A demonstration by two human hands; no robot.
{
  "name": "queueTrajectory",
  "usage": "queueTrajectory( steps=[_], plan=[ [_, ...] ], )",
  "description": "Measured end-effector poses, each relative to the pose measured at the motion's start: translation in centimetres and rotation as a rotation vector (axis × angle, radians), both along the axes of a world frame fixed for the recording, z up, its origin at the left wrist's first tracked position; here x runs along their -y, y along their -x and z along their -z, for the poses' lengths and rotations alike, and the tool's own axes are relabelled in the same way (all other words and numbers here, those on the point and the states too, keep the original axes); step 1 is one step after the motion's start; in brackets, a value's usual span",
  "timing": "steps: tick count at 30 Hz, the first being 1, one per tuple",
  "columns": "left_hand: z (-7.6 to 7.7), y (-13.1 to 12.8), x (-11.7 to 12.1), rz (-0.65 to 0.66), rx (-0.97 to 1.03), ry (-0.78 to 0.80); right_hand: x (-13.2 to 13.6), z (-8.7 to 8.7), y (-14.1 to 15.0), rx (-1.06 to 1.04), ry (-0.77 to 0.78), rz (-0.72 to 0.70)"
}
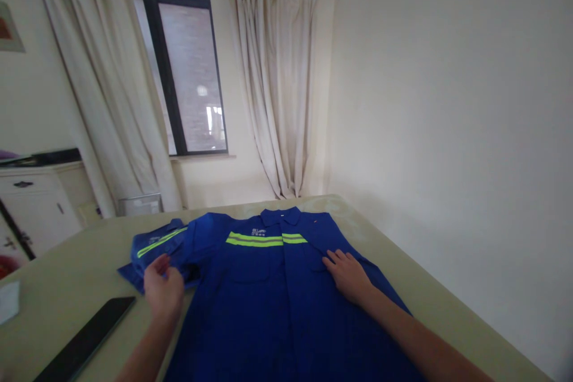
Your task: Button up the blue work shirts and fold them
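A blue work jacket [259, 316] lies spread out front side up, its collar at the far end. A yellow-green reflective stripe and a small white print cross its chest. My right hand [349, 274] rests on the chest, fingers stretched out over the cloth. To the left of the jacket's body, my left hand [165, 287] is raised with loosely bent fingers, thumb apart, and nothing visible in it. Just beyond that hand is a folded blue garment [154, 243] with a similar stripe, partly hidden by the hand and the jacket's sleeve.
Both garments lie on a pale green covered table [89, 262]. A long dark flat object [87, 340] lies at the near left, and a whitish item [9, 301] sits at the left edge. A wall [447, 131] runs along the right side. Curtains [280, 71] hang behind.
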State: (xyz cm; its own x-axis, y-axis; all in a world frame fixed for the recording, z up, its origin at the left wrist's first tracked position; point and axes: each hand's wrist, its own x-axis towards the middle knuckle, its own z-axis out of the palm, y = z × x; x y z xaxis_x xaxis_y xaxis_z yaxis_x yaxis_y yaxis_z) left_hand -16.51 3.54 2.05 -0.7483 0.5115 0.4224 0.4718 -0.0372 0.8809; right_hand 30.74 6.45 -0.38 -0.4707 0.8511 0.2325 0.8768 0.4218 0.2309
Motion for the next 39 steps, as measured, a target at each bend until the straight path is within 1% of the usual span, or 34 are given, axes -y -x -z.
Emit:
queueTrajectory(
  steps=[1,2,4,5,6,7,8,9,10,12,13,14,15,16,17,18,19,20,22,23,24,26,27,29,31,33,35,36,38,39],
  plan=[
    [0.0,-1.4,1.0,0.085,-0.051,0.015,-0.3,0.0,0.4,0.031,-0.005,-0.02],
    [0.0,-3.2,2.2,0.262,-0.13,0.045,-0.6,-0.2,0.8,0.066,-0.015,-0.044],
    [0.0,-7.7,4.6,0.711,-0.334,0.182,-1.3,-0.9,1.5,0.128,-0.042,-0.108],
    [0.1,-10.1,5.8,0.905,-0.439,0.245,-1.6,-1.5,1.6,0.146,-0.054,-0.147],
    [0.5,-12.3,6.9,1.058,-0.548,0.282,-1.9,-2.3,1.3,0.149,-0.063,-0.179],
    [1.0,-14.4,7.8,1.168,-0.651,0.301,-2.3,-3.1,0.7,0.13,-0.071,-0.192],
    [1.6,-16.1,8.6,1.268,-0.739,0.328,-2.6,-4.0,-0.5,0.085,-0.082,-0.168],
    [2.4,-17.4,9.1,1.311,-0.798,0.348,-2.9,-4.8,-2.0,0.014,-0.1,-0.092],
    [3.2,-18.3,9.4,1.314,-0.84,0.371,-3.3,-5.5,-3.9,-0.078,-0.121,0.039],
    [4.7,-19.2,9.5,1.262,-0.887,0.413,-3.8,-6.2,-8.1,-0.299,-0.154,0.451],
    [5.3,-19.3,9.4,1.235,-0.904,0.429,-3.9,-6.1,-10.1,-0.385,-0.104,0.646],
    [5.7,-19.2,9.2,1.222,-0.921,0.437,-3.8,-5.8,-11.7,-0.444,-0.038,0.8],
    [5.9,-19.0,8.9,1.22,-0.937,0.436,-3.5,-5.3,-12.7,-0.476,0.009,0.896],
    [5.8,-18.8,8.5,1.22,-0.95,0.427,-2.9,-4.7,-13.0,-0.479,0.016,0.902],
    [5.6,-18.6,8.0,1.214,-0.957,0.414,-2.1,-4.0,-12.7,-0.469,-0.003,0.834],
    [5.3,-18.5,7.3,1.2,-0.958,0.401,-0.9,-3.4,-11.6,-0.452,-0.04,0.707],
    [4.9,-18.4,6.4,1.178,-0.954,0.394,0.6,-2.8,-9.9,-0.45,-0.063,0.563],
    [4.5,-18.3,5.3,1.153,-0.948,0.394,2.2,-2.3,-7.7,-0.469,-0.042,0.425],
    [3.6,-18.2,2.9,1.104,-0.929,0.412,5.7,-1.4,-2.6,-0.487,0.076,0.156],
    [3.3,-18.2,1.6,1.079,-0.916,0.421,7.2,-1.1,-0.1,-0.484,0.147,0.077],
    [3.0,-18.1,0.4,1.051,-0.9,0.421,8.4,-0.7,2.2,-0.48,0.226,0.039],
    [2.6,-17.8,-1.3,0.974,-0.875,0.39,9.4,-0.2,5.6,-0.476,0.331,0.051],
    [2.5,-17.7,-1.7,0.924,-0.872,0.37,9.1,0.1,6.7,-0.468,0.34,0.062],
    [2.3,-17.7,-1.5,0.818,-0.887,0.352,7.3,0.4,7.6,-0.456,0.323,0.053],
    [2.6,-18.1,-0.1,0.734,-0.891,0.395,4.6,0.5,7.6,-0.454,0.3,0.058],
    [3.5,-18.8,2.0,0.675,-0.865,0.471,1.9,0.4,7.3,-0.457,0.283,0.086],
    [4.5,-19.5,4.0,0.645,-0.852,0.525,0.0,0.2,7.3,-0.47,0.255,0.111],
    [5.0,-19.6,4.7,0.65,-0.866,0.534,-0.5,0.0,7.3,-0.488,0.233,0.115],
    [5.3,-19.5,5.2,0.687,-0.901,0.548,-0.6,-0.6,7.6,-0.555,0.16,0.085],
    [5.1,-19.1,5.0,0.714,-0.913,0.562,-0.2,-1.0,7.7,-0.601,0.117,0.046]
  ],
)
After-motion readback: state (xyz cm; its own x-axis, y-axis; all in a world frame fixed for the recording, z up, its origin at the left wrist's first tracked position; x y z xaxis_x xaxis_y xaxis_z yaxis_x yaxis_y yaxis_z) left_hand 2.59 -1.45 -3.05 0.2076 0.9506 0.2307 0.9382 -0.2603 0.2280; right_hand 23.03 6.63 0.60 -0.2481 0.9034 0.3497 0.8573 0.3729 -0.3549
